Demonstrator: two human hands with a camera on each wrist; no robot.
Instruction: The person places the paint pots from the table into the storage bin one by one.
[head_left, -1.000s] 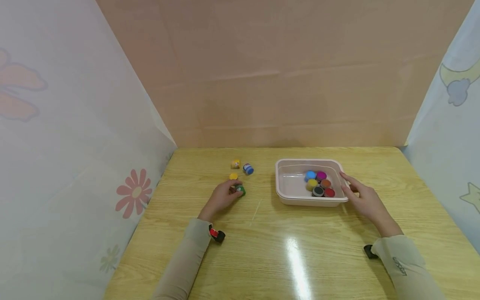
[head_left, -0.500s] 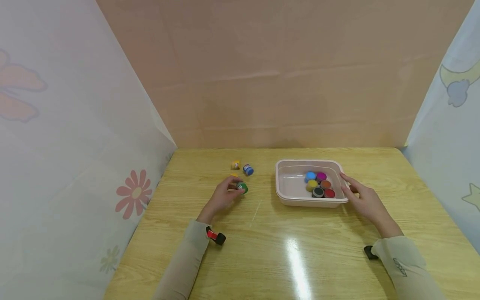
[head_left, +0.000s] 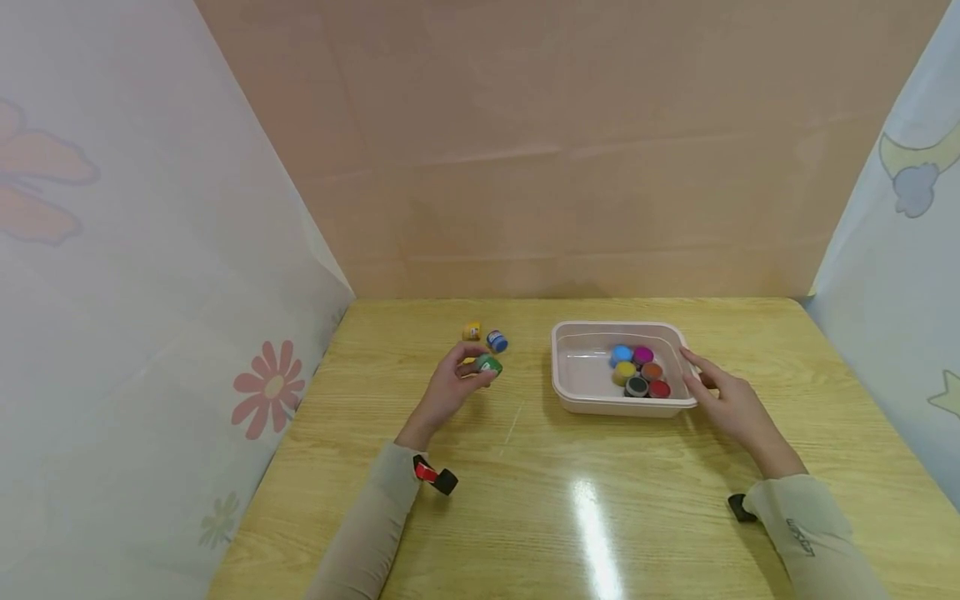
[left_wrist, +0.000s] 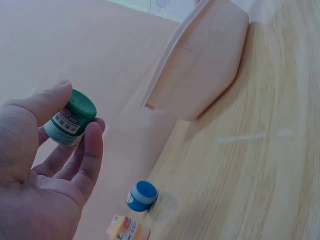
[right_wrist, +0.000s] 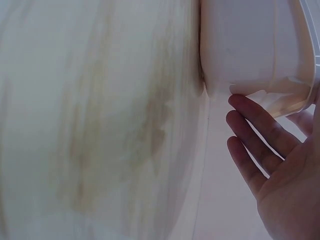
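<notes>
My left hand point(head_left: 447, 385) pinches a small green-lidded paint jar point(head_left: 490, 365) between thumb and fingers, held above the table. In the left wrist view this jar point(left_wrist: 71, 118) is tilted, a printed label on its side. Just beyond the hand lie a blue jar point(head_left: 497, 340) and a yellow-orange jar point(head_left: 472, 331). To the right stands a pale pink plastic box point(head_left: 587, 390). Blue, purple, yellow, brown-orange, black and red jars point(head_left: 659, 389) sit in its right half. My right hand point(head_left: 731, 407) touches the box's right end with fairly straight fingers; its thumb is outside the right wrist view.
The wood-grain table point(head_left: 525, 517) extends in front of both hands. A plain tan backdrop point(head_left: 570, 150) rises behind its far edge. Patterned pale sheets flank it, the left sheet point(head_left: 172, 292) close along the table's side.
The left hand has lifted the green jar and moved it slightly away and to the right. A yellow jar beside it is now hidden behind the hand. Right hand and box stay put.
</notes>
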